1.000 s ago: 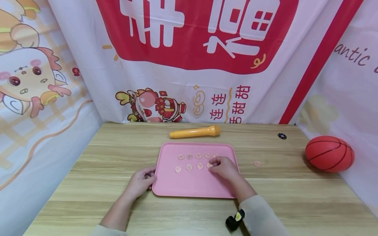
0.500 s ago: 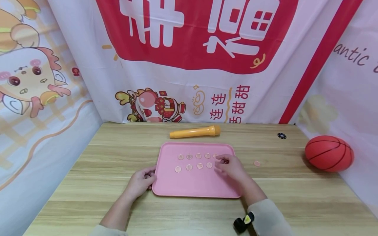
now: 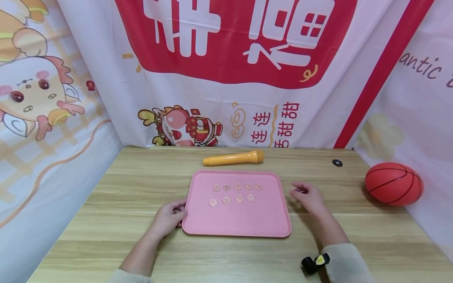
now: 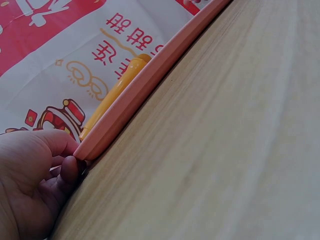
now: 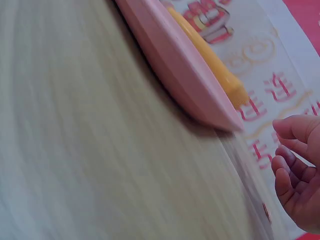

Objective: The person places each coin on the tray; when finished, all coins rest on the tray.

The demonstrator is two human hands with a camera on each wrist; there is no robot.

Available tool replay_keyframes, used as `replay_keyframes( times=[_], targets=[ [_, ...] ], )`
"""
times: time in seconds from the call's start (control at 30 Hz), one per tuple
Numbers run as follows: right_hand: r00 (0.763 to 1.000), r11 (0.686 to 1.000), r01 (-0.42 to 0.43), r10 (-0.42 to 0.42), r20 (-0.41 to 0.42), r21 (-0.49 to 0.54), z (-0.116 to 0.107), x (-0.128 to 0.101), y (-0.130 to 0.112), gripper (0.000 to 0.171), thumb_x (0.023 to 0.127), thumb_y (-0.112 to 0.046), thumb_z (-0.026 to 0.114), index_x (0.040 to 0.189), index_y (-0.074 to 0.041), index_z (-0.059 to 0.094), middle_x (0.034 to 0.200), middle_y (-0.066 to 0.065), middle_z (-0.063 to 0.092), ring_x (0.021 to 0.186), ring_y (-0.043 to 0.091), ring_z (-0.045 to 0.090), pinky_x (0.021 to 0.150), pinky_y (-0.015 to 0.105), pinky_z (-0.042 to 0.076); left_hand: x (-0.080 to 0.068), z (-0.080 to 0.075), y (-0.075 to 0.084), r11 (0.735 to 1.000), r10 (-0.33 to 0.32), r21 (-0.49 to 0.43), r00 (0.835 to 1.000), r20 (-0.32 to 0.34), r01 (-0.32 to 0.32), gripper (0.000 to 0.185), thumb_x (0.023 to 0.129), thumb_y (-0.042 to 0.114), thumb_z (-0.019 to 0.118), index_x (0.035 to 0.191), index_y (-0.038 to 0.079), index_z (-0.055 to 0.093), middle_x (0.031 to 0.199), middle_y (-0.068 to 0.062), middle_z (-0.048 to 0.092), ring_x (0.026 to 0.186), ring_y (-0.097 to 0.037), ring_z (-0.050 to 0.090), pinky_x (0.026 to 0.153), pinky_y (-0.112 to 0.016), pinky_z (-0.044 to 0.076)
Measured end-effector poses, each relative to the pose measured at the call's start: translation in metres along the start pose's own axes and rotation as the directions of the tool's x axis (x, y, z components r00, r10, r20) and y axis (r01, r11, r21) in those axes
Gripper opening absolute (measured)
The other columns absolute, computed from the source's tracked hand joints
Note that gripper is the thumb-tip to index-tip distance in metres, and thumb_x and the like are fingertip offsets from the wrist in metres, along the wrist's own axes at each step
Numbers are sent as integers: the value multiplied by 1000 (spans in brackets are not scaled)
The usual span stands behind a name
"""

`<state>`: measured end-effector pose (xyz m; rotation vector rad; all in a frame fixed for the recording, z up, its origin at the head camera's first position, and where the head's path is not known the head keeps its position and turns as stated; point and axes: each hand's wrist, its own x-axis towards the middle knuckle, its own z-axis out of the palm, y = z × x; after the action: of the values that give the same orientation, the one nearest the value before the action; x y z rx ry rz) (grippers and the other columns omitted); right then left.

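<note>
Printed red-and-white banners are hanging behind a light wooden table (image 3: 141,251), where the left hand (image 3: 169,220) is curling its fingers against the near-left edge of a flat pink plastic tray (image 3: 237,222), while the right hand (image 3: 309,196), fingers loosely bent and holding nothing that shows, is hovering over the wood just right of the tray. Nine small round copper-coloured coins (image 3: 237,192) are lying on the tray, five behind and four in front, so the front row seems one short; a further coin (image 5: 266,212) is lying on the table under the right hand, with a yellow toy microphone (image 3: 233,158) behind and an orange rubber basketball (image 3: 394,184) far right
</note>
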<state>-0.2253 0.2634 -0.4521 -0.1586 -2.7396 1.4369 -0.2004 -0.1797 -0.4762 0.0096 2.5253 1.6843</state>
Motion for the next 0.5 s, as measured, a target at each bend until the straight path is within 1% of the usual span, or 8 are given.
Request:
replay_keyframes(
  times=[0.17,0.27,0.33,0.4,0.5],
  targets=[
    [999,999,-19,17,-26,-42,-17,-2,11,46,92,-16,65,130,7,56,109,20,63,80,6,53,66,17,49,0,0,0,1000,-1,-4,1000,2,1,46,87,0,62,131,-7,57,88,-10,60,61,-7,53,52,-19,49],
    [998,997,-49,47,-30,-61,-23,-2,17,48,93,-19,64,132,6,55,111,21,62,81,7,53,64,19,49,0,0,0,1000,-1,-4,1000,3,1,45,87,0,62,131,-8,57,87,-10,60,61,-8,53,52,-20,49],
    [997,994,-78,76,-30,-74,-26,-2,21,48,94,-22,64,133,4,54,115,21,61,86,12,55,66,19,49,0,0,0,1000,-2,-4,1000,2,2,45,87,1,62,131,-8,57,87,-10,60,61,-8,53,52,-20,49],
    [995,991,-100,98,-29,-93,-28,-2,25,49,94,-24,64,134,3,54,118,22,60,94,19,57,72,22,49,0,0,0,1000,-4,-4,1000,2,4,45,87,1,62,131,-7,57,87,-9,60,61,-7,52,52,-19,49],
    [993,987,-122,120,-21,-105,-30,0,30,51,94,-26,64,134,3,53,123,25,59,107,31,57,85,31,51,0,0,0,1000,-7,-5,1000,1,7,45,87,1,61,131,-7,57,87,-9,60,61,-7,52,52,-19,49]
  ],
)
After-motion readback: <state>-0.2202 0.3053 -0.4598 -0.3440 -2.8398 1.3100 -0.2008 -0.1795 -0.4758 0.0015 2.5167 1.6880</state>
